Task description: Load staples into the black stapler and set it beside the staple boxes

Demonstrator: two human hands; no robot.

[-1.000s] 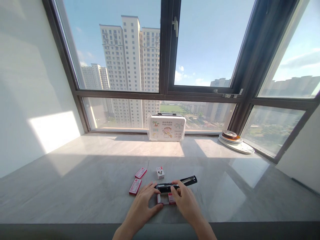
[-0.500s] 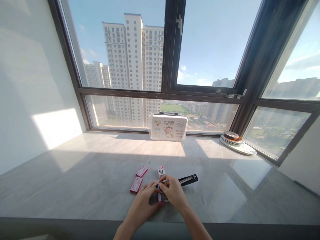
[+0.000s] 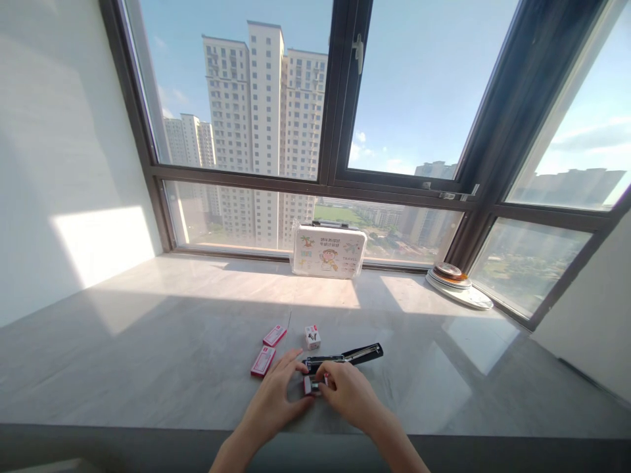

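A small open staple box [image 3: 308,386], white and red, lies on the counter between the thumb and fingers of my left hand [image 3: 276,397]. The index fingertip of that hand also reaches the near end of a black stapler [image 3: 359,355], which lies opened out flat with its metal track showing. My right hand [image 3: 351,393] is closed in a pinch over the box, at a strip of grey metal staples [image 3: 315,386]. Its fingers partly hide the box. Two flat pink-and-white boxes [image 3: 263,361] [image 3: 275,336] lie left of my left hand. A white small box [image 3: 312,337] stands beyond the stapler.
The marble counter [image 3: 162,368] runs below a large window. A white cartoon-printed case [image 3: 329,251] stands against the glass. Stacked plates [image 3: 458,289] rest at the right corner. The counter's front edge [image 3: 123,427] is close to me.
My right hand has moved down from the stapler to the staple box, and its fingertips are now at the staples. More of the stapler shows. The view has shifted slightly.
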